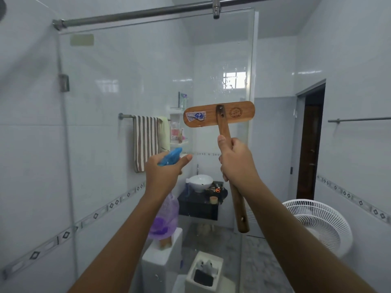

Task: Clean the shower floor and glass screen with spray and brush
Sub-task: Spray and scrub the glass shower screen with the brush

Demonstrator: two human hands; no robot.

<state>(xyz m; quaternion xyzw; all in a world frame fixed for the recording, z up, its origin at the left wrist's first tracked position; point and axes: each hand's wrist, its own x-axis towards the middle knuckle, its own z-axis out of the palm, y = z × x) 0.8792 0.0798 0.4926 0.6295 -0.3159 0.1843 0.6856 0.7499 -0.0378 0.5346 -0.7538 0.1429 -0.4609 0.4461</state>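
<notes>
The glass screen point(148, 85) stands upright just ahead, both arms raised toward it. The right hand point(237, 159) has its grip clamped on the wooden brush point(219, 114), head up near the pane's edge, likely for scrubbing. The left hand point(164, 170) is wrapped round the blue spray bottle point(170, 158), nozzle aimed at the glass.

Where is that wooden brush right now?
In the head view, the wooden brush is raised right of centre, gripped by its handle in the right hand, its head up at the glass screen.
</notes>
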